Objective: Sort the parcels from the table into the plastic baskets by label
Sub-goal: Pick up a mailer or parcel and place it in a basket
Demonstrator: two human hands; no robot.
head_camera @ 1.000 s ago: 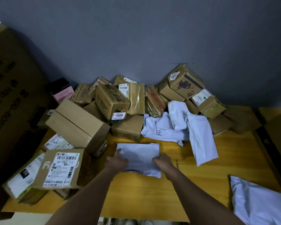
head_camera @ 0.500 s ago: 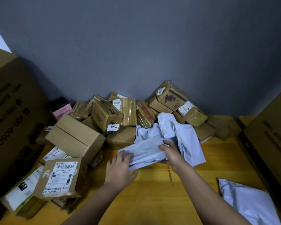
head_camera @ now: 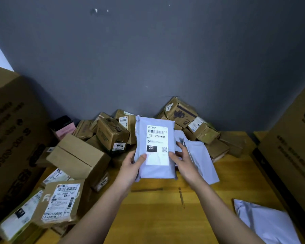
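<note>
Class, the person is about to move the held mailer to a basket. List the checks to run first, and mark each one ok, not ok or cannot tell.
1. Mailer held by both hands: ok. The left hand and the right hand grip its two sides.
2. Label faces the camera: ok.
3. Sort code readable: ok. It reads 231-239-K01, with 231 in a black block.
4. Mailer lifted free of the parcel pile: ok. It is upright above the table.
5. Matching basket located: cannot tell. No basket is in view.
6. Path to the basket open: cannot tell. Large cartons stand on both sides.
</note>
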